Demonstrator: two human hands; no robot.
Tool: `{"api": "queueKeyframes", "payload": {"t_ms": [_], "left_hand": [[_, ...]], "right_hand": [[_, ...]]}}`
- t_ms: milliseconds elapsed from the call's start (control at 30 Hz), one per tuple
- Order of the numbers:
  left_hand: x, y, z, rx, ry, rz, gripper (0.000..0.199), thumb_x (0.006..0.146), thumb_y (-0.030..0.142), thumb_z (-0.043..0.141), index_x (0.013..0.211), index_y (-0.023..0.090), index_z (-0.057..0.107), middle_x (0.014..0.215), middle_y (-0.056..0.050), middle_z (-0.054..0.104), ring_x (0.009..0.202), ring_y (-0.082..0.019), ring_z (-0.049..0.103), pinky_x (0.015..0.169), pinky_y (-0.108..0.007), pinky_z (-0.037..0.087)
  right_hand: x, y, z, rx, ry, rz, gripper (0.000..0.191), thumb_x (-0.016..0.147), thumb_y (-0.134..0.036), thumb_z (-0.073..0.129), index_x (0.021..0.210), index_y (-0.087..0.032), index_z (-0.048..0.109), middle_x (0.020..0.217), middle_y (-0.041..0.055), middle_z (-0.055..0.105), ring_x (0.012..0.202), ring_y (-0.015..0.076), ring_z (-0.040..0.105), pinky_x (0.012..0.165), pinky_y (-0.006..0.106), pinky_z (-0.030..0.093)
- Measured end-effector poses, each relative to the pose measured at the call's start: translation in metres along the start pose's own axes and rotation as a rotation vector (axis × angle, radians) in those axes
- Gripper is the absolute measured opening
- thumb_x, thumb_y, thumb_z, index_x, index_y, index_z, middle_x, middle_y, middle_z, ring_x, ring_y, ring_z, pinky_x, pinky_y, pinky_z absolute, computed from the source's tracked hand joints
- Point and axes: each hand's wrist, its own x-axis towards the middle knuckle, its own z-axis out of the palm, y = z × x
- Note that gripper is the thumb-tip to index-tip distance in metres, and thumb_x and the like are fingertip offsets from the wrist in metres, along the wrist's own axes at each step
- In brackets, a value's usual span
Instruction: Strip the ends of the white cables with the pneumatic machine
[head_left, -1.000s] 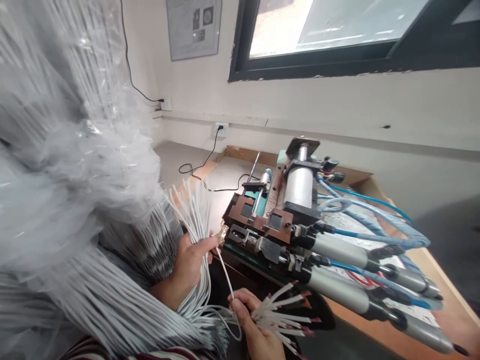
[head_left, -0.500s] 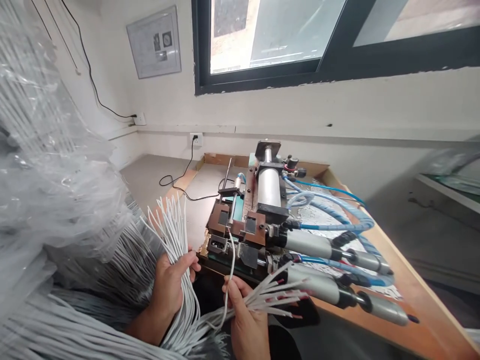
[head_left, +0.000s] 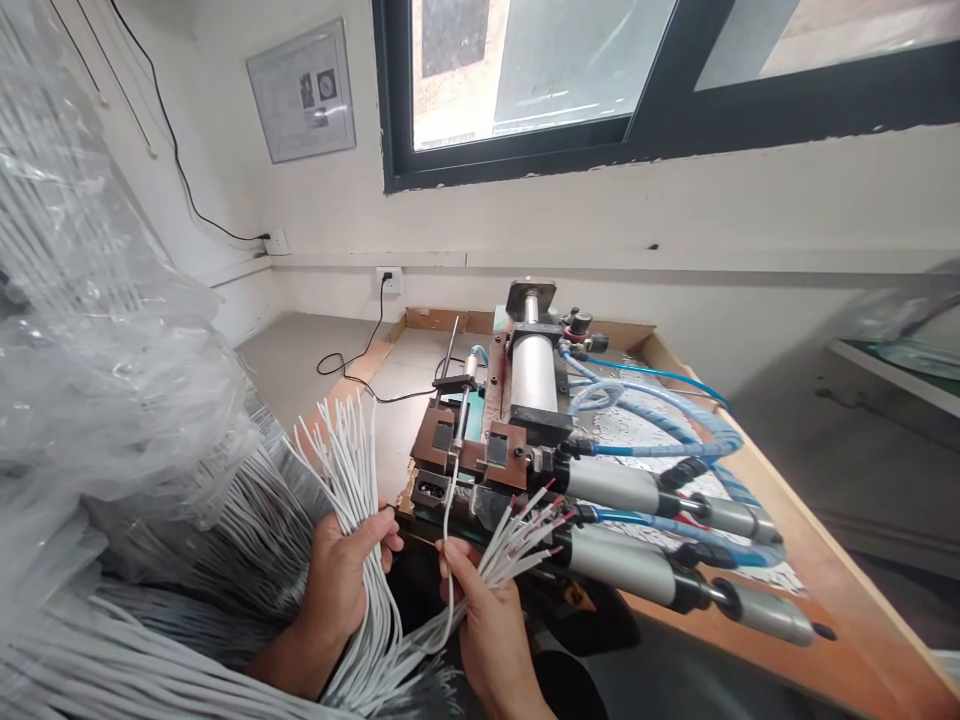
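Note:
My left hand (head_left: 337, 575) is closed around a thick bundle of white cables (head_left: 352, 480), their cut ends fanned upward. Between thumb and finger, my right hand (head_left: 491, 615) pinches a single white cable (head_left: 449, 505). That cable runs up to the brown jaw blocks of a pneumatic wire-stripping machine (head_left: 471, 455), where its tip is hidden. My right hand also grips a smaller bunch of stripped cables (head_left: 521, 540), whose ends show red inner wires. This bunch sits just in front of the machine's lower cylinder. Both bundles trail down toward my lap.
Silver air cylinders (head_left: 622, 560) and blue hoses (head_left: 675, 430) stick out on the machine's right. The wooden-edged bench (head_left: 847, 600) holds pale scraps. Plastic-wrapped cables (head_left: 120, 380) hang and lie at left. A black power cord (head_left: 367, 375) crosses the bench behind.
My right hand has shifted slightly up and left, and its bunch of stripped cables has tilted upward. The red tip of the single cable, visible before, is hidden at the jaws. My left hand barely moved.

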Motion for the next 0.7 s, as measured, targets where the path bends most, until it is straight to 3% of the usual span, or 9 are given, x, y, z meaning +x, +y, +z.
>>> {"api": "queueKeyframes", "payload": {"t_ms": [200, 367, 500, 600, 700], "left_hand": [[-0.002, 0.000, 0.000, 0.030, -0.004, -0.030, 0.019, 0.056, 0.020, 0.072, 0.069, 0.011, 0.062, 0.055, -0.001, 0.063, 0.049, -0.014, 0.060, 0.037, -0.019, 0.039], [-0.008, -0.002, 0.001, 0.118, -0.115, -0.023, 0.017, 0.059, 0.022, 0.070, 0.070, 0.010, 0.066, 0.069, -0.007, 0.067, 0.066, -0.021, 0.065, 0.036, -0.019, 0.040], [-0.018, -0.005, 0.000, 0.160, -0.219, -0.039, 0.014, 0.061, 0.023, 0.069, 0.068, 0.011, 0.065, 0.059, -0.004, 0.066, 0.051, -0.014, 0.061, 0.037, -0.019, 0.038], [-0.026, -0.006, -0.002, 0.129, -0.241, -0.092, 0.014, 0.057, 0.021, 0.071, 0.065, 0.011, 0.064, 0.060, -0.003, 0.065, 0.050, -0.013, 0.060, 0.037, -0.018, 0.037], [-0.034, -0.004, -0.005, 0.127, -0.282, -0.135, 0.014, 0.056, 0.020, 0.071, 0.063, 0.011, 0.062, 0.053, -0.001, 0.062, 0.046, -0.011, 0.057, 0.034, -0.017, 0.034]], "right_hand": [[0.001, 0.000, -0.002, -0.056, -0.020, -0.025, 0.024, 0.058, -0.037, 0.073, 0.063, -0.016, 0.063, 0.055, -0.0018, 0.055, 0.054, 0.0130, 0.048, 0.056, 0.025, 0.037], [-0.021, 0.005, -0.011, -0.281, -0.149, -0.090, 0.023, 0.064, -0.038, 0.068, 0.070, -0.016, 0.068, 0.060, 0.0011, 0.060, 0.060, 0.0160, 0.052, 0.061, 0.027, 0.041], [-0.046, 0.008, -0.016, -0.421, -0.246, -0.070, 0.026, 0.066, -0.042, 0.065, 0.068, -0.016, 0.069, 0.060, 0.0028, 0.062, 0.060, 0.0177, 0.053, 0.059, 0.028, 0.043], [-0.057, 0.009, -0.026, -0.482, -0.221, -0.085, 0.026, 0.066, -0.043, 0.064, 0.068, -0.016, 0.068, 0.061, 0.0037, 0.063, 0.062, 0.0194, 0.056, 0.062, 0.029, 0.044], [-0.057, 0.007, -0.054, -0.525, -0.106, -0.108, 0.033, 0.068, -0.045, 0.061, 0.085, -0.017, 0.066, 0.079, 0.0063, 0.067, 0.074, 0.0223, 0.060, 0.068, 0.031, 0.045]]}}
